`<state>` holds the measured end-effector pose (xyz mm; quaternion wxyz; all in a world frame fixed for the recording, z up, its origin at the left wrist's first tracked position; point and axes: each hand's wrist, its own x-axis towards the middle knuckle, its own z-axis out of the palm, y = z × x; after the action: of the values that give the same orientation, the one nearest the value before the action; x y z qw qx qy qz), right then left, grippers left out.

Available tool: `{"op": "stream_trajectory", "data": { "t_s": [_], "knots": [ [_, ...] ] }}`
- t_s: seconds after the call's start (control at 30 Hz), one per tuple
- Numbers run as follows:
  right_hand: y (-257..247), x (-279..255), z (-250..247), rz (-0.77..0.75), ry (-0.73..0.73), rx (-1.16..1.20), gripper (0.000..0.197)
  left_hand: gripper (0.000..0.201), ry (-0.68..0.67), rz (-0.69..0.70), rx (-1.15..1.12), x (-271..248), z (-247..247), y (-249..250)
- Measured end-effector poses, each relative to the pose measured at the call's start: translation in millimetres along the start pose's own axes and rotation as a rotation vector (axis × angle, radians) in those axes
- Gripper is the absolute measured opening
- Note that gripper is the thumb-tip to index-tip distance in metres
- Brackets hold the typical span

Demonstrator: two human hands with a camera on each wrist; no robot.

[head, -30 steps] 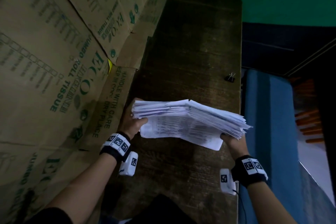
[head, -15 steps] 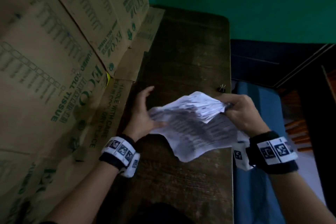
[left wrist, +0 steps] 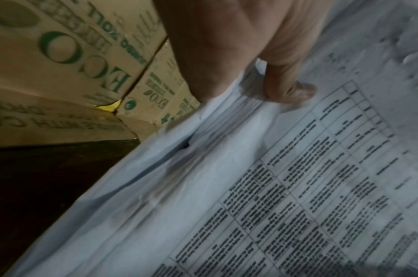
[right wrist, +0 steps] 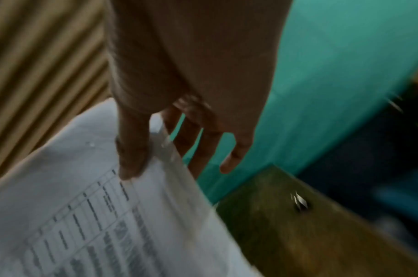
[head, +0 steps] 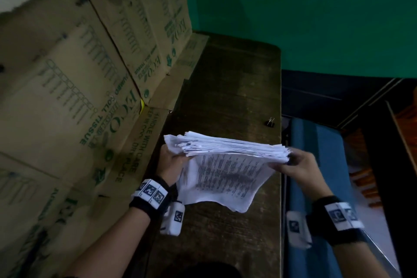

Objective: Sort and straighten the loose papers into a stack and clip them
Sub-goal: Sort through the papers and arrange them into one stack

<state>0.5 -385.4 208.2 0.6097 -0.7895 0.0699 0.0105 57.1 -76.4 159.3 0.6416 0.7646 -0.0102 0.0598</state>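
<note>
Head view: left hand (head: 170, 162) and right hand (head: 295, 165) grip opposite ends of the paper stack (head: 228, 165), held above the surface (head: 225, 88). Binder clip (head: 269, 122) lies beyond. Boxes (head: 94, 74) read "ECO", "ROLL TISSUE".
Left wrist view: thumb (left wrist: 288, 88) presses printed tables.
Right wrist view: thumb (right wrist: 131, 150) pinches the edge.

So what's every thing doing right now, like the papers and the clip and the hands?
Paper stack: held up on edge over the wooden table, edges uneven, unclipped.
Binder clip: lying on the table, apart from the papers.
Left hand: grips the stack's left end.
Right hand: pinches its right end.
Cardboard boxes: stacked, closed.
</note>
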Motion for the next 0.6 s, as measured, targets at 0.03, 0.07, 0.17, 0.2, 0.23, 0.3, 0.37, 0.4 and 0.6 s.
{"op": "stream_trajectory", "data": {
  "t_s": [0.03,0.07,0.17,0.2,0.23,0.3,0.37,0.4,0.6],
  "knots": [
    [10.9,-3.7,7.1,0.013,-0.007,0.129,0.035,0.008,0.016,-0.014,-0.033,-5.2,-1.7,1.2],
    [18.6,-7.4,16.3,0.026,-0.034,0.191,0.040,0.008,0.023,-0.015,-0.047,-11.1,-3.3,3.1],
    [27.9,-8.2,38.4,-0.028,-0.044,0.156,0.029,0.027,0.075,-0.041,-0.043,-18.6,-5.4,-3.2],
    [27.0,-7.3,43.5,-0.048,-0.005,0.155,0.030,0.034,0.112,-0.075,-0.091,-19.5,-4.7,-3.5],
    [23.1,-7.9,47.8,-0.073,0.037,0.166,0.031,0.038,0.148,-0.112,-0.104,-19.2,-5.5,-2.0],
    [12.7,-13.6,56.5,-0.163,0.101,0.194,0.032,0.035,0.210,-0.083,-0.063,-19.9,-7.0,3.6],
    [2.7,-23.8,63.1,-0.222,0.137,0.241,0.033,0.035,0.212,-0.045,-0.076,-24.9,-10.1,10.9],
    [0.7,-27.8,64.4,-0.232,0.144,0.252,0.035,0.042,0.178,-0.049,-0.123,-29.3,-11.2,12.7],
    [51.1,-14.3,86.7,0.225,0.087,0.041,0.024,0.041,-0.003,-0.270,-0.058,-30.6,-9.8,-26.6]
  ]
}}
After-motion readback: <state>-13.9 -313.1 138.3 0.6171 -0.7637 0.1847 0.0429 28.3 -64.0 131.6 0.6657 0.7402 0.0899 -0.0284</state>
